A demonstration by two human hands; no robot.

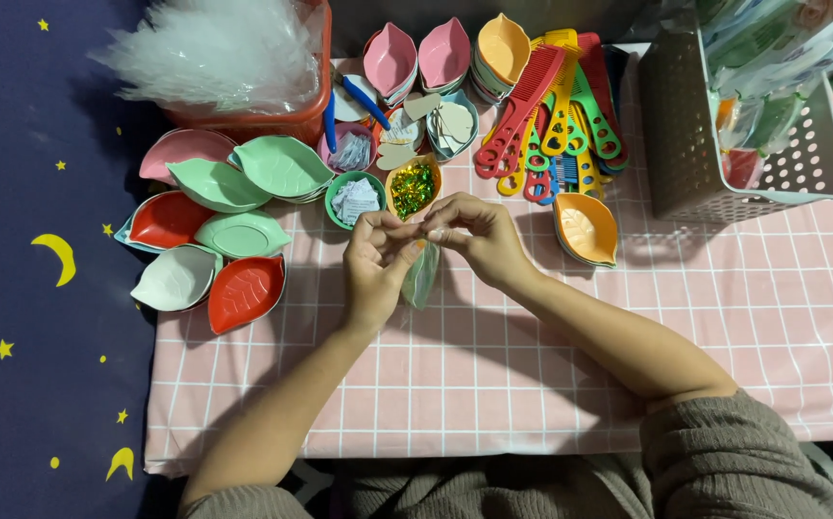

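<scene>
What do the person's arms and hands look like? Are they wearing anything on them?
Both arms are bare from the wrist up to near the elbow. The sleeves are a brownish-grey ribbed knit, like a sweater, pushed up. The left hand and right hand wear no gloves. No rings, watch or bracelets show, and the fingers are bare.

Bare pink checked cloth (493,384) near me and to my right: free passage. Leaf dishes (215,231) crowd left; combs (551,115) and basket (686,144) block ahead.
</scene>
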